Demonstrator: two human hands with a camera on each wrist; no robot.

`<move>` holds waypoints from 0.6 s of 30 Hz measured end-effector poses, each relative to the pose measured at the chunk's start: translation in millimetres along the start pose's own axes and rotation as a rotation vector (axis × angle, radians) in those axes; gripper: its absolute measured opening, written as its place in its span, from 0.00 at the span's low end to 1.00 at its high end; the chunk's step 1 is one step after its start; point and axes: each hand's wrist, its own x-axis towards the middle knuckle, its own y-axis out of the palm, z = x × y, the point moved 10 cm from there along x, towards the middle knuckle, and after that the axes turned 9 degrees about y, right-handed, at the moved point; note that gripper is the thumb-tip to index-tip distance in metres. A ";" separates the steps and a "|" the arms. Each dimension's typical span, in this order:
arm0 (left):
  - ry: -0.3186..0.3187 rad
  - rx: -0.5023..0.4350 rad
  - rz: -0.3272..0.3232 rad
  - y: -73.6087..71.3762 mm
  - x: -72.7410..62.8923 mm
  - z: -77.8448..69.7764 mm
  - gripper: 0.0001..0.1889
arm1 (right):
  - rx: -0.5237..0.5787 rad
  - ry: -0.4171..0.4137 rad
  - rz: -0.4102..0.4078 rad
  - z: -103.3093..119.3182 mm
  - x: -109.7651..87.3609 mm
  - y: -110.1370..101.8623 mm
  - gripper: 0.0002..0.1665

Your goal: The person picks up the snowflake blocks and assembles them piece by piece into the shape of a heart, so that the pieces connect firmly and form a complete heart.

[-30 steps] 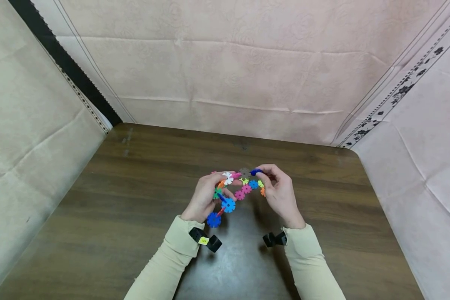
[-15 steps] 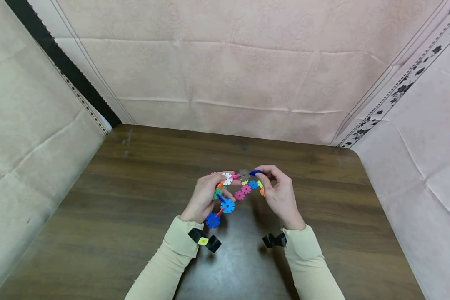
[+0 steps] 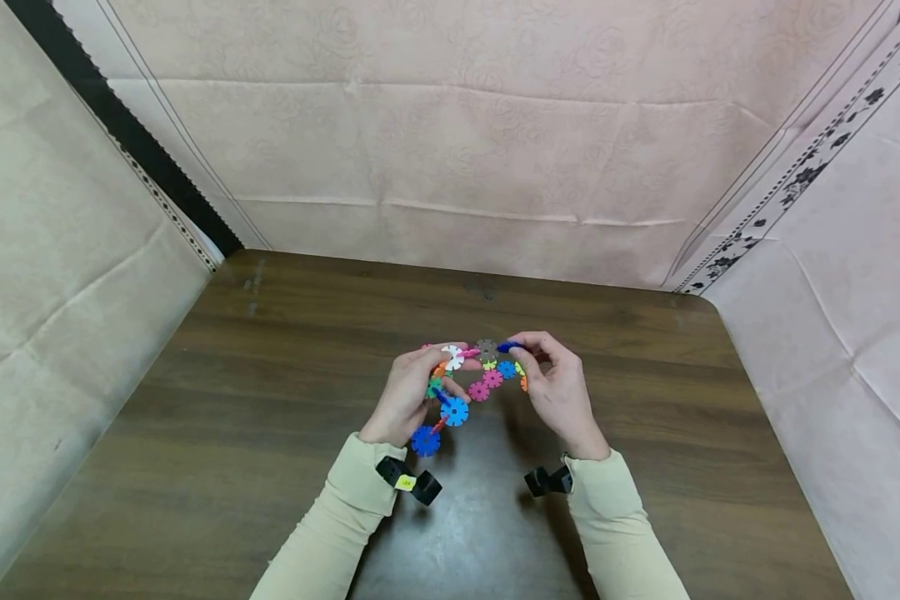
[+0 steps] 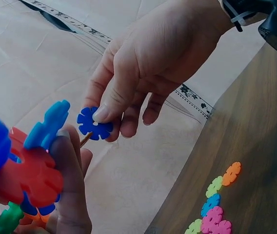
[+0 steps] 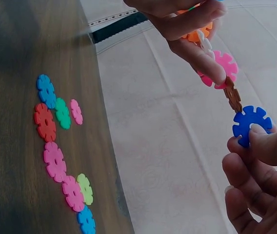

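My left hand (image 3: 403, 392) grips a chain of interlocked plastic snowflake discs above the table. Along it are a white disc (image 3: 453, 357), a red disc (image 4: 33, 178), a light blue disc (image 3: 454, 412) and a dark blue disc (image 3: 425, 441) at the near end. Beyond the fingers, a pink disc (image 5: 228, 67) leads to a brown disc (image 5: 232, 95). My right hand (image 3: 558, 387) pinches another dark blue disc (image 5: 248, 122) between thumb and fingers, its slotted edge meeting the brown disc. Part of the chain is hidden behind the left fingers.
Several loose snowflake discs lie on the wooden table (image 3: 307, 458) below the hands, among them a red disc (image 5: 45, 123), a green disc (image 5: 62, 113) and an orange disc (image 4: 231, 173). Pale cloth (image 3: 435, 150) hangs behind the table and on both sides.
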 end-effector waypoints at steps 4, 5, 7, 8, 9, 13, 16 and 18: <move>0.000 0.003 0.000 0.2 0.1 0.4 0.22 | 0.002 -0.010 0.001 -17.5 5.0 0.5 0.07; 0.001 0.004 0.001 0.3 0.2 0.6 0.22 | 0.001 -0.011 0.001 -17.4 5.0 0.4 0.07; 0.005 0.011 0.000 0.4 0.3 0.7 0.22 | 0.001 -0.011 0.000 -18.3 5.1 0.3 0.07; 0.006 0.013 -0.002 0.4 0.2 0.9 0.22 | 0.001 -0.010 -0.001 -18.5 5.2 0.2 0.07; 0.006 0.017 -0.002 0.4 0.3 1.1 0.22 | 0.001 -0.009 -0.001 -18.6 5.1 0.2 0.07; 0.004 0.031 -0.012 1.1 -0.1 1.6 0.20 | -0.002 0.003 0.003 -18.2 4.7 0.9 0.07; 0.002 0.046 -0.018 1.4 -0.1 2.0 0.18 | -0.002 0.007 0.008 -16.9 4.1 1.9 0.08; 0.001 0.054 -0.022 1.5 0.0 2.0 0.17 | -0.001 0.004 0.008 -16.2 3.9 2.3 0.09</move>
